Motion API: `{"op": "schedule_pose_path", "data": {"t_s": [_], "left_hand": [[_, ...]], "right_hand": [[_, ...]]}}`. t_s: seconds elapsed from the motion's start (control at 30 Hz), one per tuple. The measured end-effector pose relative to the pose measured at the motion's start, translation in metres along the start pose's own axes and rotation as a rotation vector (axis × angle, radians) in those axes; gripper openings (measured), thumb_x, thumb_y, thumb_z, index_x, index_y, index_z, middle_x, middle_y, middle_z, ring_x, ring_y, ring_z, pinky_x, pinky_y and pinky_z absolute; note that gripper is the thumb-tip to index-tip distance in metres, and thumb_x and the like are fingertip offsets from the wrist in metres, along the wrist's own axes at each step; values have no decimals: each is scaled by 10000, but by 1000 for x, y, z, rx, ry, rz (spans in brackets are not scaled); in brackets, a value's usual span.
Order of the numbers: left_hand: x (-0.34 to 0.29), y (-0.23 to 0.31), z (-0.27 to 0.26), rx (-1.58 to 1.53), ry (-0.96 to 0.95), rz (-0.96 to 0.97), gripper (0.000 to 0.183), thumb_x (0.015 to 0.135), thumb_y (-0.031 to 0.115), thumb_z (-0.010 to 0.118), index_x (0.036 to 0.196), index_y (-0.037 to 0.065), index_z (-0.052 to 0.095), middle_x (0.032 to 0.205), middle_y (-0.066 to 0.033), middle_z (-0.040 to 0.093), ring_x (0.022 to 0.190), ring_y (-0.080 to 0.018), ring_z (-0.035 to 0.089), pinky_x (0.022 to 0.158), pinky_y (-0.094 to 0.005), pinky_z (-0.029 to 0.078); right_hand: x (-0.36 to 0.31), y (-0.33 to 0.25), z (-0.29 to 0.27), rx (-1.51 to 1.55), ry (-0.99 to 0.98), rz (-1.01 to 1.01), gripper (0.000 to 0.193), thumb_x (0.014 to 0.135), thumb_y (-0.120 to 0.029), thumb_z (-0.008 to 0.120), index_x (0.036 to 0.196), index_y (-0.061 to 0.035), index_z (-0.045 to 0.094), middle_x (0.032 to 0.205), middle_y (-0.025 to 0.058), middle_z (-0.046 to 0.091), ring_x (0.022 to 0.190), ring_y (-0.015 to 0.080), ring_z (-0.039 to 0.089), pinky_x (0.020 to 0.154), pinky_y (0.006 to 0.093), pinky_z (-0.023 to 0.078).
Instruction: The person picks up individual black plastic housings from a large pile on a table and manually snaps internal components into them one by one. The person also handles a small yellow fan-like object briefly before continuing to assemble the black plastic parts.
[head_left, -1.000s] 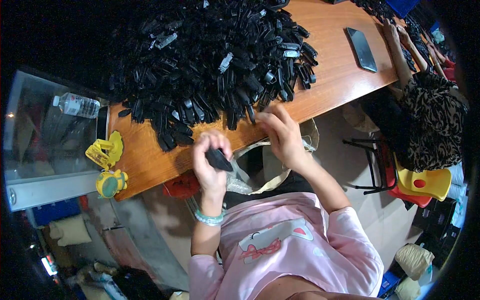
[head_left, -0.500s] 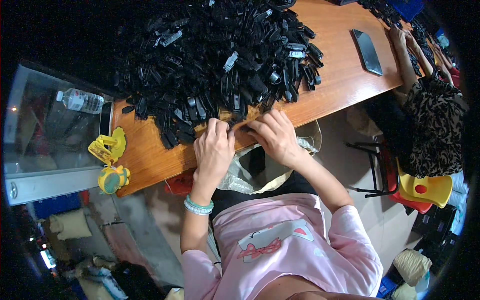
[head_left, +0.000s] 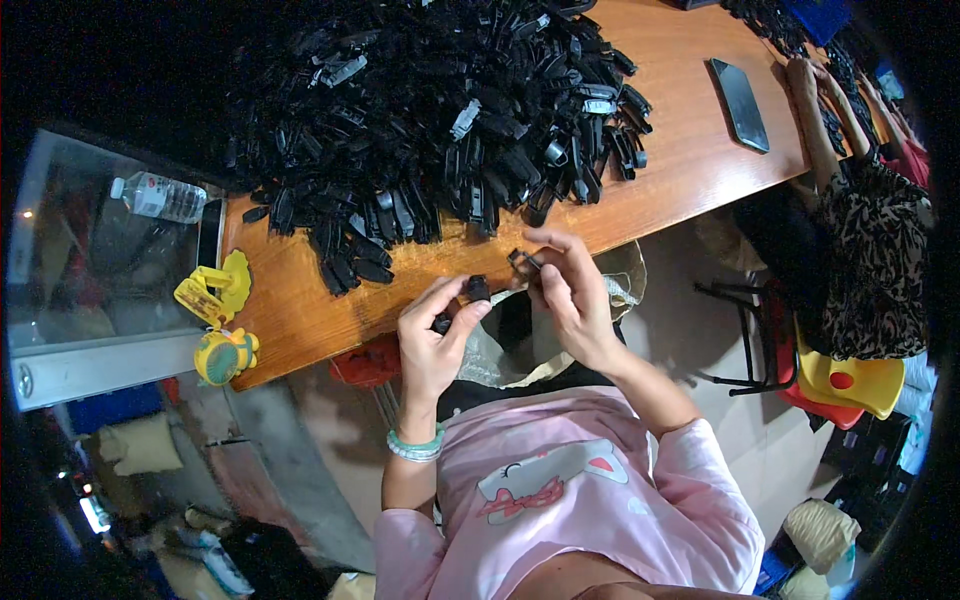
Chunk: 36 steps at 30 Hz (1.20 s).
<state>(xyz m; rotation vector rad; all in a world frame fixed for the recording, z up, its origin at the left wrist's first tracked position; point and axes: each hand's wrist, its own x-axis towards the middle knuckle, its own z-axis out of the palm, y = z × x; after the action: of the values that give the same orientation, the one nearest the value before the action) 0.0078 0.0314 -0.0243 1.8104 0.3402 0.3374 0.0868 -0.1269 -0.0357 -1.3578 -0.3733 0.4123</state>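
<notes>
Between the thumb and fingers of my left hand (head_left: 434, 328) is a small black plastic part (head_left: 478, 289); more dark material shows inside the curled fingers. My right hand (head_left: 575, 305) pinches a thin black plastic piece (head_left: 522, 262) with an open, frame-like shape. The two hands are apart, over the near edge of the wooden table (head_left: 660, 212). Just beyond them lies a large heap of black plastic parts (head_left: 400, 130), with a few grey ones among them. Below my hands, an open pale woven sack (head_left: 480, 358) sits at my lap, its inside dark.
A phone (head_left: 738, 105) lies on the table to the right. At the left are a yellow holder (head_left: 218, 290), a small yellow-green fan-like object (head_left: 222, 355) and a plastic bottle (head_left: 160, 198). Another person (head_left: 870, 255) works at the far right, near a yellow and red chair (head_left: 845, 380).
Both hands have lifted back from the table edge and turned, so the black pieces in their fingers now show. My right hand has opened its grip somewhat around its thin piece.
</notes>
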Motion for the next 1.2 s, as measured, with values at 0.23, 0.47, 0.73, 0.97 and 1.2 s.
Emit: {"op": "schedule_pose_path", "data": {"t_s": [0.23, 0.47, 0.73, 0.97, 1.2], "left_hand": [[-1, 8, 3, 112, -46, 233, 295, 744, 90, 726, 967, -75, 627, 844, -135, 633, 736, -204, 603, 679, -282, 466], [0, 20, -1, 132, -99, 299, 244, 744, 79, 721, 904, -55, 594, 768, -109, 584, 618, -166, 540, 578, -271, 430], [3, 36, 2, 173, -214, 258, 182, 761, 54, 694, 850, -30, 560, 704, -82, 532, 570, -151, 513, 534, -278, 408], [-4, 35, 24, 202, -52, 220, 244, 774, 82, 692, 962, -61, 629, 797, -115, 611, 678, -171, 586, 586, -282, 448], [-9, 20, 20, -347, -189, -37, 235, 811, 157, 670, 973, -13, 675, 811, -44, 606, 580, -44, 506, 471, -185, 363]], "right_hand": [[-10, -14, -5, -118, -261, -122, 333, 934, -110, 497, 1249, -1, 495, 935, 25, 522, 804, 99, 479, 738, 236, 414], [-9, -20, -9, -418, -328, -252, 371, 851, -29, 557, 1207, 50, 487, 1048, 260, 580, 968, 410, 574, 801, 410, 459], [-10, -16, -13, -532, -384, -437, 432, 804, 39, 564, 1219, 54, 445, 829, 240, 536, 781, 412, 558, 698, 412, 474], [-15, -14, -8, -641, -146, -514, 508, 729, -36, 705, 1213, -39, 552, 1015, 126, 523, 701, 264, 574, 562, 324, 464], [-22, -11, -9, -13, -6, -164, 249, 671, -73, 775, 851, 14, 628, 815, 72, 602, 778, 165, 570, 683, 276, 444]]}}
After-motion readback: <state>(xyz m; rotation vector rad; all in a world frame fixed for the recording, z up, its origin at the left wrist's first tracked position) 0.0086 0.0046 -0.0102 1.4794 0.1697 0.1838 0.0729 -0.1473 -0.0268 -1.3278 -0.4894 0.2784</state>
